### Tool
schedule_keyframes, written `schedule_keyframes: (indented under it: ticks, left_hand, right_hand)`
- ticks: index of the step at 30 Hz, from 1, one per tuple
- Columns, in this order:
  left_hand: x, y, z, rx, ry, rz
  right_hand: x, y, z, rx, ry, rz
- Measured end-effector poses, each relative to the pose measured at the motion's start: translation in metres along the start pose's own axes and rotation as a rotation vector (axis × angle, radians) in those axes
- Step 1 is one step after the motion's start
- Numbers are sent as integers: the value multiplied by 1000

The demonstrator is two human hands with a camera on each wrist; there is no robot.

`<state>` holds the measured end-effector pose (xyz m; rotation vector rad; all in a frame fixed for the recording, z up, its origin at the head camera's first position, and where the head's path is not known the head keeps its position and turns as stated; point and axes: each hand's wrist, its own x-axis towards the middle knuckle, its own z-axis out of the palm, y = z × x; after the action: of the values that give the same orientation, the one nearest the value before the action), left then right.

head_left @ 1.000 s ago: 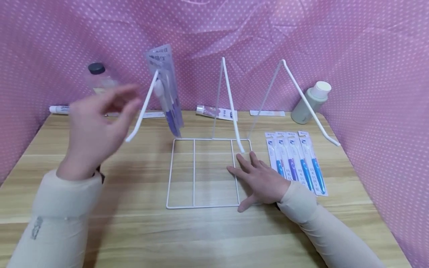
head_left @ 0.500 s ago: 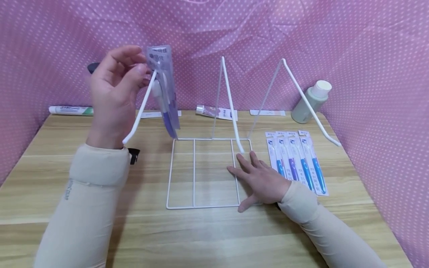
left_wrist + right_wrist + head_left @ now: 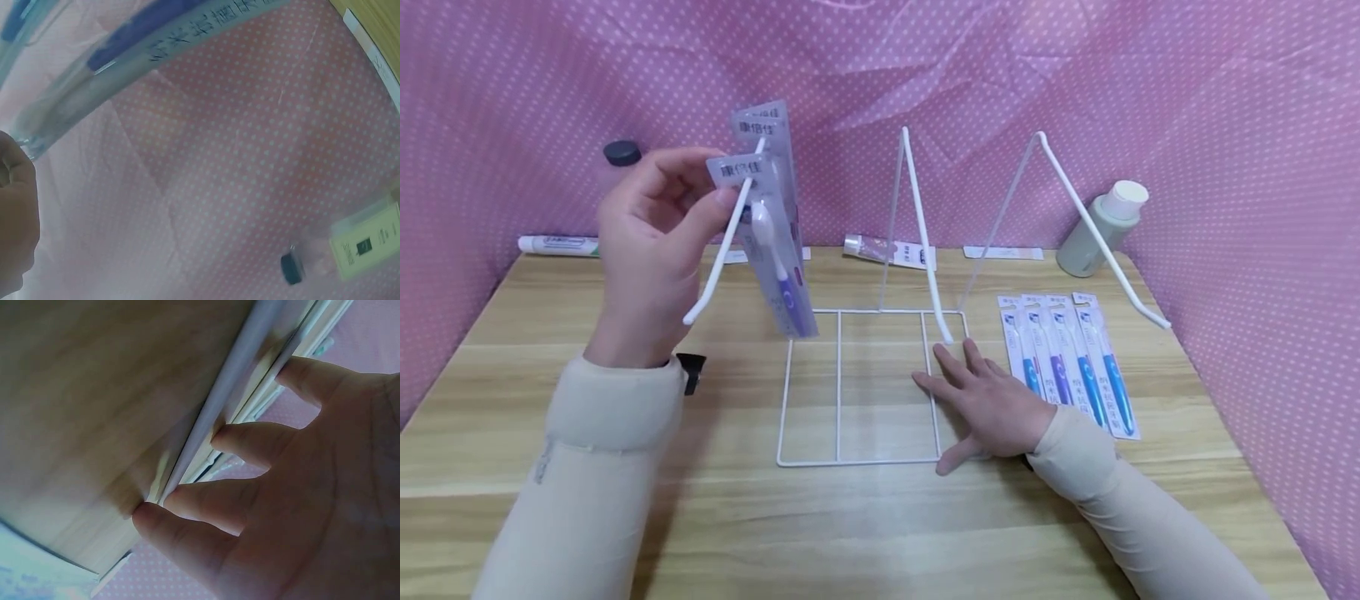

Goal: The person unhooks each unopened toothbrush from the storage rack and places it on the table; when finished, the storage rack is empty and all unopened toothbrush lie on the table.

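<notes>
The left hand (image 3: 651, 237) pinches a packaged toothbrush (image 3: 772, 250) onto the wire rack's (image 3: 857, 383) left hook (image 3: 722, 250) while the right hand (image 3: 988, 404) lies flat, steadying its base; next, likely sliding it back.

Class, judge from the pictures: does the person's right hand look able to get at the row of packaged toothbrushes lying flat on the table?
Probably yes. The right hand lies flat on the rack base, right beside the packaged toothbrushes, and nothing lies between them.

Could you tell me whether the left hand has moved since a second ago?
Yes: the left hand has come right and up to the left peg, where it pinches a toothbrush pack.
</notes>
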<state>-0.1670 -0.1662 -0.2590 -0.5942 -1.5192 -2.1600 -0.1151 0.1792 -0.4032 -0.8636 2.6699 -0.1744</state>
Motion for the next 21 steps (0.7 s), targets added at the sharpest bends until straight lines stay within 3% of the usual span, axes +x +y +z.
schedule_keyframes:
  ticks: [5,14,21]
  left_hand:
    - [-19,13,-4,-80,-40,0]
    - [-46,34,-13,34,-175,21]
    - [-63,45,-17,-17,-212,57]
  right_hand:
    - [-3,2,-2,-8,2,6]
    - [-5,6,-1,3,-4,13]
    - [-1,2,0,11,-1,7]
